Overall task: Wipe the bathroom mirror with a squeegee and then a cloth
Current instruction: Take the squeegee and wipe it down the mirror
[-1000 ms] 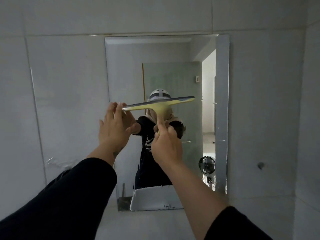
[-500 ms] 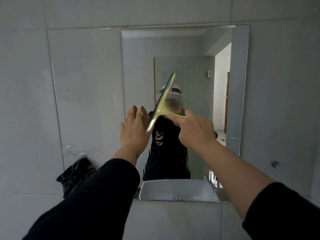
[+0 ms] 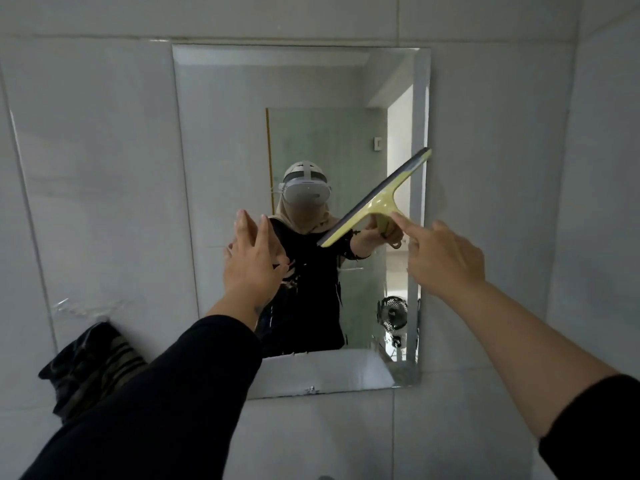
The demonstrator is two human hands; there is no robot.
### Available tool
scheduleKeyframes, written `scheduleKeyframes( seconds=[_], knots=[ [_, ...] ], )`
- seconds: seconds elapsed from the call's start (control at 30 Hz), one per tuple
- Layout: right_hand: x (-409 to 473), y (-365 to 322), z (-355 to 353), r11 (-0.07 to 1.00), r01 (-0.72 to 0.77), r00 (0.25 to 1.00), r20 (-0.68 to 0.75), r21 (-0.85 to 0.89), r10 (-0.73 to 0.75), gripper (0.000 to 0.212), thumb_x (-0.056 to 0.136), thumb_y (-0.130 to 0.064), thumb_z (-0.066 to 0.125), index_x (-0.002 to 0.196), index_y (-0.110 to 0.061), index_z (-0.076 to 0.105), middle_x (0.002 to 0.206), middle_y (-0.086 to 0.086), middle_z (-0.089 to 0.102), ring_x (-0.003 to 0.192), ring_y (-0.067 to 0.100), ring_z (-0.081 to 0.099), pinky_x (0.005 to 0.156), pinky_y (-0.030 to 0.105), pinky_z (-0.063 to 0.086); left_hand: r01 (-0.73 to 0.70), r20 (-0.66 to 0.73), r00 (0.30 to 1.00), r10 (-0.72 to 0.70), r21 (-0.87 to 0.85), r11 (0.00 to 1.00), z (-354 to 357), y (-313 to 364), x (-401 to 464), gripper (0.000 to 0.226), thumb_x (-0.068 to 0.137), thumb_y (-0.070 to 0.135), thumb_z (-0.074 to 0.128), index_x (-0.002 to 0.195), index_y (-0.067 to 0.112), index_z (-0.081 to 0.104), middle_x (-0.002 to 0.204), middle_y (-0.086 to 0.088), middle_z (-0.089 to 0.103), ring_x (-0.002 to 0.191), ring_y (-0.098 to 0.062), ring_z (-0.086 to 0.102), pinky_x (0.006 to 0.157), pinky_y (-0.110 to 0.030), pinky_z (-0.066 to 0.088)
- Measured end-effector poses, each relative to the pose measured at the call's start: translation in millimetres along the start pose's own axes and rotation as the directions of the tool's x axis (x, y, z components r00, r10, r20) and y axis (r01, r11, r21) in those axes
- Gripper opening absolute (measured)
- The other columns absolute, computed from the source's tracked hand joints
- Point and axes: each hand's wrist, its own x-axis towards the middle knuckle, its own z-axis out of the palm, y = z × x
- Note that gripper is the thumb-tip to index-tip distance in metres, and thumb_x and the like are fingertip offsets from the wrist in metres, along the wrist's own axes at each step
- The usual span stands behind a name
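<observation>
The frameless rectangular mirror (image 3: 242,133) hangs on glossy grey tiles (image 3: 104,168). Both dark-sleeved arms reach up: the left hand (image 3: 251,268) lies flat against the glass, fingers together; the right hand (image 3: 445,263) grips the yellow plastic squeegee (image 3: 375,199), forefinger extended, blade slanting across the mirror's right side.

Glossy yellow plastic squeegee (image 3: 375,199) with dull grey rubber blade; smooth reflective glass mirror (image 3: 235,133); glossy pale wall tiles (image 3: 104,168); dark striped matt cloth (image 3: 90,368).
</observation>
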Motion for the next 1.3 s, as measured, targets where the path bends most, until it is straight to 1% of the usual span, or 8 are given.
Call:
scheduleKeyframes(
  seconds=[0.2,0.43,0.57,0.63,0.8,1.0,1.17,1.3],
  knots=[
    [-19.7,-3.0,18.6,0.980,-0.103,0.994,0.059,0.172,0.094,0.056,0.099,-0.024,0.038,0.144,-0.050,0.018,0.097,0.008,0.047,0.072,0.024,0.044,0.064,0.032,0.037,-0.005,0.015,1.000,0.005,0.023,1.000,2.6,-1.0,1.0,0.091,0.084,0.038,0.064,0.150,0.024,0.003,0.157,-0.011,-0.017,0.145,-0.033,0.009,0.114,-0.049,0.016],
    [-42.3,-35.6,53.9,0.898,-0.213,0.976,0.118,0.385,0.181,0.062,0.097,-0.019,0.038,0.148,-0.042,0.010,0.097,0.009,0.053,0.076,0.023,0.050,0.065,0.034,0.041,-0.006,0.040,0.999,0.005,0.023,1.000,-1.9,0.3,-0.8,0.094,0.082,0.039,0.067,0.151,0.023,0.005,0.158,-0.011,-0.014,0.143,-0.037,0.010,0.114,-0.053,0.022],
    [-50.1,-57.6,64.9,0.855,-0.249,0.968,0.133,0.454,0.211,0.059,0.099,-0.021,0.034,0.149,-0.038,0.009,0.103,0.009,0.055,0.075,0.018,0.046,0.058,0.028,0.032,-0.028,-0.001,1.000,0.028,0.028,0.999,-5.7,-3.4,1.8,0.078,0.087,0.039,0.059,0.149,0.022,0.016,0.158,-0.012,-0.003,0.141,-0.035,0.018,0.113,-0.052,0.019],
    [-55.5,-69.4,70.1,0.841,-0.246,0.969,0.133,0.481,0.207,0.058,0.100,-0.022,0.034,0.150,-0.036,0.008,0.101,0.009,0.055,0.075,0.017,0.046,0.059,0.027,0.033,-0.043,-0.039,0.998,0.044,0.024,0.999,-9.9,-8.9,2.0,0.068,0.090,0.035,0.056,0.147,0.021,0.021,0.158,-0.010,0.007,0.137,-0.036,0.029,0.112,-0.052,0.023],
    [-67.4,-107.3,86.1,0.816,-0.218,0.976,0.130,0.535,0.175,0.058,0.100,-0.022,0.033,0.150,-0.036,0.009,0.105,0.011,0.055,0.076,0.019,0.049,0.063,0.031,0.038,-0.021,-0.048,0.999,0.022,0.030,0.999,-23.1,-34.8,-2.3,0.066,0.090,0.031,0.057,0.147,0.021,0.023,0.156,-0.003,0.013,0.134,-0.032,0.033,0.109,-0.051,0.030],
    [-77.9,-155.5,96.9,0.891,-0.089,0.986,0.167,0.444,0.015,0.062,0.098,-0.018,0.036,0.151,-0.035,0.008,0.127,0.013,0.048,0.082,0.025,0.052,0.065,0.032,0.035,0.006,-0.070,0.998,-0.003,0.042,0.999,-41.9,-61.1,-9.3,0.062,0.090,0.028,0.056,0.145,0.020,0.027,0.155,-0.007,0.018,0.137,-0.032,0.029,0.113,-0.050,0.021],
    [-81.0,-167.6,99.5,0.953,0.103,0.968,0.190,0.285,-0.162,0.068,0.093,-0.013,0.041,0.150,-0.035,0.011,0.120,0.011,0.049,0.072,0.023,0.041,0.060,0.034,0.033,0.040,-0.059,0.998,-0.037,0.042,0.998,-45.2,-75.0,-13.4,0.066,0.089,0.021,0.059,0.146,0.019,0.025,0.156,-0.006,0.015,0.142,-0.028,0.020,0.114,-0.052,0.018],
    [-68.9,-145.8,88.2,0.960,0.213,0.946,0.207,0.183,-0.249,0.072,0.090,-0.010,0.041,0.147,-0.043,0.016,0.118,0.008,0.050,0.081,0.030,0.052,0.064,0.035,0.036,0.042,-0.021,0.999,-0.041,0.027,0.999,-33.9,-79.3,-21.7,0.070,0.088,0.023,0.061,0.146,0.021,0.023,0.157,-0.007,0.010,0.143,-0.030,0.018,0.115,-0.052,0.017]
  ],
)
